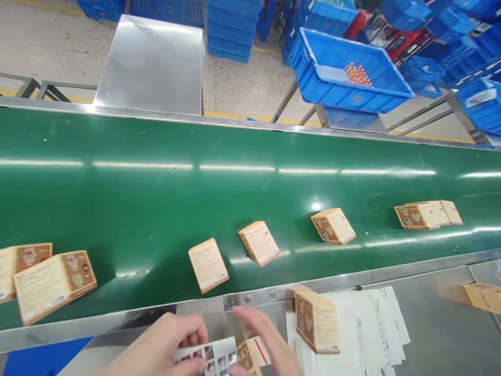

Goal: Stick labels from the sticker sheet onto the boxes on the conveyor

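My left hand (182,337) pinches a folded white leaflet (221,355) printed with rows of small pictures. To its right is my right hand (270,334), fingers stretched out and apart; its thumb lies at the leaflet's lower edge, and I cannot tell whether it presses on it. Between the hands, partly covered by the right one, sits a small brown-and-cream carton (246,357) with a white piece bearing a red line. Another brown-and-cream carton (319,321) stands right of my right hand, on white printed sheets (366,324).
A green conveyor belt (156,209) runs across, carrying several cartons (209,265). Its metal rim (336,282) separates it from my steel worktop (430,303). Another carton (485,297) lies far right. Beyond the belt are a steel stand (152,65) and a blue crate (352,94) holding small orange items.
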A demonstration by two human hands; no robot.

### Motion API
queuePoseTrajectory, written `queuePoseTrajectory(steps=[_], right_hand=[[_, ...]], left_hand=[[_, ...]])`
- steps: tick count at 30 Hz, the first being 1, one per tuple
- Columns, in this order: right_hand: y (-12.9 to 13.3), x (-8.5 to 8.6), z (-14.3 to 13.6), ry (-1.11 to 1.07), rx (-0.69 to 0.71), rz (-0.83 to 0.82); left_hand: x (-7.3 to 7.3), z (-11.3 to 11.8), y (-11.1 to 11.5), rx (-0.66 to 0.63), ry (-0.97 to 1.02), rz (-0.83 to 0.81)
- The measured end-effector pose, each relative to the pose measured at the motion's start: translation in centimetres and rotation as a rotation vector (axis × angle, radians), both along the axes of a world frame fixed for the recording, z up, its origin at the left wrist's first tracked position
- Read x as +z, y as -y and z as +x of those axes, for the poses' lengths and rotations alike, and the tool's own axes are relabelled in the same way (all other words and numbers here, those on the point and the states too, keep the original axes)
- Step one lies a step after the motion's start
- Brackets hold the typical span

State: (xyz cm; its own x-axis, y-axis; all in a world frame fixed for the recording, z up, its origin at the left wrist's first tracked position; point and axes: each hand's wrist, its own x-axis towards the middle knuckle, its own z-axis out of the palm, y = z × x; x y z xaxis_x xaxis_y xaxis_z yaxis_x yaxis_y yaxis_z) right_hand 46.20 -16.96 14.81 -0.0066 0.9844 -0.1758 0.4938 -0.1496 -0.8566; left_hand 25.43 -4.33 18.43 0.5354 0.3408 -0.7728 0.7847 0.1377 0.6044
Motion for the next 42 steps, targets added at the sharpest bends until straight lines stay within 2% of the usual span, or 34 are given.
queuePoseTrajectory(steps=[1,2,6,12,16,22,25,29,31,33,35,37,40,42], right_hand=[[-1.4,0.7,-1.3,-0.069,0.099,0.02],[-2.6,1.2,-2.3,-0.108,0.14,0.043],[-5.1,2.5,-4.7,-0.051,0.134,0.101],[-5.5,3.7,-5.5,0.209,0.122,0.303],[-5.4,4.3,-4.8,0.267,0.134,0.337],[-4.9,4.7,-3.7,0.25,0.097,0.317],[-4.4,4.4,-3.5,0.336,0.047,0.409],[-3.3,3.6,-2.8,0.353,-0.038,0.504],[-3.0,2.9,-1.6,0.202,-0.129,0.379],[-3.3,1.7,0.0,-0.009,-0.304,0.162],[-4.4,0.0,1.9,-0.199,-0.497,-0.037],[-6.0,-1.9,3.5,-0.354,-0.617,-0.132],[-8.2,-4.4,4.9,-0.509,-0.662,-0.17],[-9.1,-5.4,5.1,-0.544,-0.657,-0.17]], left_hand=[[0.5,-0.1,-0.7,-0.007,-0.001,-0.021],[0.9,-0.3,-1.3,-0.002,0.004,-0.035],[1.3,-1.5,-2.4,0.025,-0.027,-0.087],[0.8,-2.2,-2.6,-0.077,-0.027,-0.106],[0.6,-2.0,-2.2,-0.092,0.066,-0.074],[0.8,-0.5,-1.8,-0.21,0.112,0.009],[0.5,0.5,-2.0,-0.196,0.13,-0.019],[-0.8,1.4,-2.1,-0.099,0.169,-0.113],[-1.5,1.6,-2.3,-0.06,0.164,-0.15],[-2.0,1.9,-2.6,-0.079,0.193,-0.099],[-2.5,2.5,-2.8,-0.152,0.283,0.035],[-3.1,3.3,-2.7,-0.262,0.408,0.197],[-4.6,5.1,-2.4,-0.429,0.488,0.37],[-5.7,6.1,-2.1,-0.482,0.468,0.429]])
